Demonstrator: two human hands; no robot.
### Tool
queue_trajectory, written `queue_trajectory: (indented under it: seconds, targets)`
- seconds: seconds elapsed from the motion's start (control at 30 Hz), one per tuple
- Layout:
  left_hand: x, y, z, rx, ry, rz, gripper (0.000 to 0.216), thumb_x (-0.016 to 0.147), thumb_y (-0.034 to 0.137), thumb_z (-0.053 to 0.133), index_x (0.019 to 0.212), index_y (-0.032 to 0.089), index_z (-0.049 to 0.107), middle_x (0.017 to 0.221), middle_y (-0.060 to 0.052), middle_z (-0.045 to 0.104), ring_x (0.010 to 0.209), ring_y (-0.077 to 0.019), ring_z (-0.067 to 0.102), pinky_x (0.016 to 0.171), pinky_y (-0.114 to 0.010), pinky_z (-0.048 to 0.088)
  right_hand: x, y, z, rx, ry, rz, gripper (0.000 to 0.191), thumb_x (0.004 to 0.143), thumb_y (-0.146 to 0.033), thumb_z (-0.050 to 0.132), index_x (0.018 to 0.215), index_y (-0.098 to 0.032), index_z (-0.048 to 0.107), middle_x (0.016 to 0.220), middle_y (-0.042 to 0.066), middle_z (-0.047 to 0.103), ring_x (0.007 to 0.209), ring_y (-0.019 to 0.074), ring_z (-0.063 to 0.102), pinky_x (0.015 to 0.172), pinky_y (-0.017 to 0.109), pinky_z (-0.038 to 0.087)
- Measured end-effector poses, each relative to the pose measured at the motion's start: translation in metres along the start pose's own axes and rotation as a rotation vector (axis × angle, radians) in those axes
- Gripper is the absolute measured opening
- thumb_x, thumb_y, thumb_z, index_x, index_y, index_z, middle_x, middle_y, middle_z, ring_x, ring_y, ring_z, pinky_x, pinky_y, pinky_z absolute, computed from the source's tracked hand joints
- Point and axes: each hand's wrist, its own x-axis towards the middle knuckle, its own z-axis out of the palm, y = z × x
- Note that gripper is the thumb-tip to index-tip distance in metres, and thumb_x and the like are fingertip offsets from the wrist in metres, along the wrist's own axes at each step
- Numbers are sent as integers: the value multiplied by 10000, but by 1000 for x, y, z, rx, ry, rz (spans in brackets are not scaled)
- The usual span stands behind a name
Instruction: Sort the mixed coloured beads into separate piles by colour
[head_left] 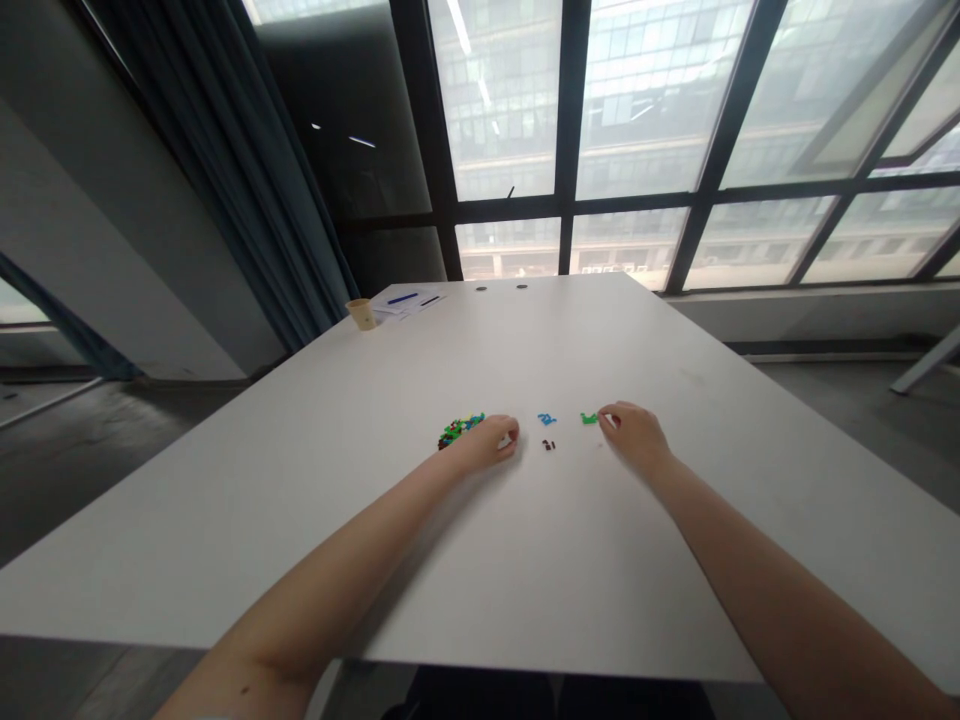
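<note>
My left hand (489, 443) rests on the white table (480, 570), its fingers curled together in a loose pinch. Whatever may be between those fingertips is hidden. Just beyond and left of it lies a mixed pile of small coloured pieces (454, 432), mostly green with some blue, yellow, red and dark ones, partly covered by the hand. My right hand (634, 432) pinches at the right edge of a small green group of pieces (588, 419), its fingertips touching a green piece. Between both hands are a few blue pieces (547, 419) and, nearer to me, several dark brown pieces (549, 445).
At the far left edge of the table stands a paper cup (362, 314), beside papers (401, 308) with a blue pen (403, 298) and a dark pen (430, 300). Two dark round discs lie near the far edge. Large windows and a blue curtain (247, 170) are behind.
</note>
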Motion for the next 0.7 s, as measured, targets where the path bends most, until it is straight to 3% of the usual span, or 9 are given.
queue_trajectory:
  seconds: [0.07, 0.17, 0.33, 0.53, 0.7]
  targets:
    - [5, 15, 8, -143, 38, -29, 84, 712, 127, 467, 737, 166, 538, 682, 14, 544, 612, -96, 465, 597, -209, 376, -2, -9, 1, 72, -2, -76, 229, 799, -260, 453, 737, -202, 666, 664, 16, 597, 625, 131, 517, 615, 246, 323]
    - [8, 33, 25, -348, 190, -63, 41, 722, 160, 496, 729, 164, 536, 621, 34, 517, 568, -80, 438, 552, -194, 353, -8, -29, 1, 203, -29, -221, 200, 797, -236, 470, 750, -204, 662, 616, 2, 566, 612, 123, 501, 628, 243, 326]
    - [10, 38, 50, -628, 436, -167, 139, 744, 270, 556, 821, 156, 570, 673, 6, 572, 599, -93, 493, 568, -209, 386, -16, -53, -1, 410, -67, -372, 137, 789, -192, 501, 786, -204, 638, 624, -9, 537, 648, 121, 492, 658, 245, 344]
    - [11, 32, 50, -882, 497, -195, 102, 703, 254, 611, 734, 160, 586, 715, -15, 631, 679, -122, 571, 656, -240, 445, -14, -54, -3, 515, 6, -337, 93, 772, -194, 541, 827, -205, 614, 653, -12, 515, 655, 121, 487, 663, 258, 369]
    - [9, 33, 49, -879, 510, -184, 106, 674, 248, 649, 718, 165, 600, 701, -7, 632, 659, -114, 559, 640, -231, 438, -15, -55, -4, 584, 8, -401, 132, 777, -236, 573, 899, -223, 620, 683, -6, 534, 686, 125, 503, 684, 267, 391]
